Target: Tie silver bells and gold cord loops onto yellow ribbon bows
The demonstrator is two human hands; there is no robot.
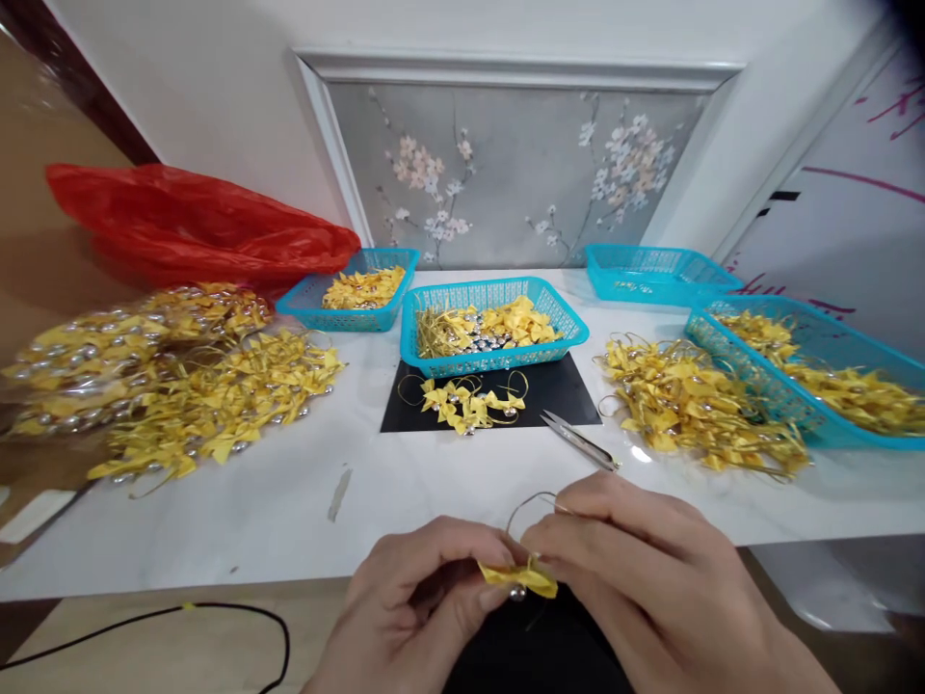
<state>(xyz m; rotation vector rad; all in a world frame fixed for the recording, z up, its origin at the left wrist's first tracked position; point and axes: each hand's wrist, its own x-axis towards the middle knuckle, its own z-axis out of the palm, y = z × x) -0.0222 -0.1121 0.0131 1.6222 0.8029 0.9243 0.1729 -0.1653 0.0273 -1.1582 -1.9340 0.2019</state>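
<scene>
My left hand point(419, 602) and my right hand point(643, 569) meet at the table's front edge, both pinched on a small yellow ribbon bow point(518, 577) with a silver bead under it. A thin gold wire loop point(531, 501) rises from the bow over my right fingers. Small metal snips point(578, 440) lie on the white table point(289, 501) just beyond my right hand. A few finished bows point(469, 403) rest on a black mat point(564, 390) in front of the middle blue basket point(491, 323).
Heaps of yellow bows lie at left point(217, 405) and right point(700, 405). More blue baskets stand at back left point(351, 289), back right point(650, 270) and far right point(816, 371). A red plastic bag point(195, 226) sits at back left. A black cable point(217, 617) runs below the table edge.
</scene>
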